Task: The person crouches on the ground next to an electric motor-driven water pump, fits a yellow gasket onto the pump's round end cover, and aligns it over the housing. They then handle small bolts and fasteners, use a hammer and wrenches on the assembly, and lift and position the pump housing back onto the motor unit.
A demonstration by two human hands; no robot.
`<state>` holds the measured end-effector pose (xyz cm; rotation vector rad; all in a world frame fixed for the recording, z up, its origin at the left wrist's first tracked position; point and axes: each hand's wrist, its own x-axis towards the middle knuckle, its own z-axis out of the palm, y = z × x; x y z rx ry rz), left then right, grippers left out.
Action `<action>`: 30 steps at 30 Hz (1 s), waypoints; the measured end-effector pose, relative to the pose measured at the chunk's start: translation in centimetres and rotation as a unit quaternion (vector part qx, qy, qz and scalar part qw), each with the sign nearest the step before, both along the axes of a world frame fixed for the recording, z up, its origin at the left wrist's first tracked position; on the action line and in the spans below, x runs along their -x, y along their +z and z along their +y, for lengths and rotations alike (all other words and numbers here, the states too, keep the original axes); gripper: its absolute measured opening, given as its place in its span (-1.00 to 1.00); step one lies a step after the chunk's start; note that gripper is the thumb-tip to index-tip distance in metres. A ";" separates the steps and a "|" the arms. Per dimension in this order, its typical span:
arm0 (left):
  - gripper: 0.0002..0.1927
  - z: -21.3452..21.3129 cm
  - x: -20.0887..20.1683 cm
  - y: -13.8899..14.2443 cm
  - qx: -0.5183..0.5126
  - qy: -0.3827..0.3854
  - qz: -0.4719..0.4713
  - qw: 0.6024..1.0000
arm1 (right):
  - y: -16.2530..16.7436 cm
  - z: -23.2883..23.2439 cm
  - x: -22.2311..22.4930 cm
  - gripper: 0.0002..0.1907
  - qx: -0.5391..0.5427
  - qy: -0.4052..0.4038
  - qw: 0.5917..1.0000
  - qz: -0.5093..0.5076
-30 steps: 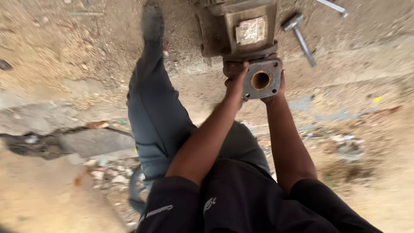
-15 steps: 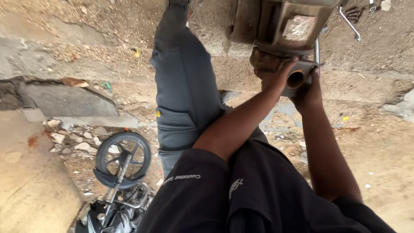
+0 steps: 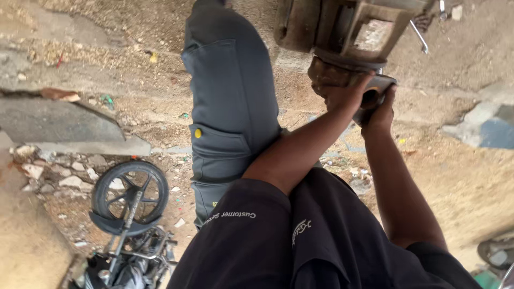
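Rusty cast metal: that's the pump body (image 3: pixel 348 32) at the top of your view, and it has slid right and nearer since a moment ago. Your left hand (image 3: pixel 342 93) and right hand (image 3: pixel 381 109) are both closed round its square grey flange (image 3: pixel 377 88). A pale rectangular plate (image 3: pixel 372 35) sits on its side, and the motorcycle (image 3: pixel 126 214) now looms lower left.
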<state>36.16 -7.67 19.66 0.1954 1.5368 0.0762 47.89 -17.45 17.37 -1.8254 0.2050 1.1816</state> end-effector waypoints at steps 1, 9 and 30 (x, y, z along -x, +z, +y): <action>0.59 -0.2 -0.1 -0.3 -0.057 -0.029 -0.001 0.998 | 0.0 0.1 -0.2 -0.07 0.001 0.007 1.000 0.004; 0.17 0.2 4.0 -5.0 0.064 0.046 -0.018 0.997 | -0.9 0.1 -0.2 -0.11 0.052 -0.062 0.996 -0.041; -0.12 2.0 3.9 -9.6 0.130 0.337 -0.434 0.826 | -2.0 -2.5 -0.3 -0.45 0.026 0.117 0.950 -0.287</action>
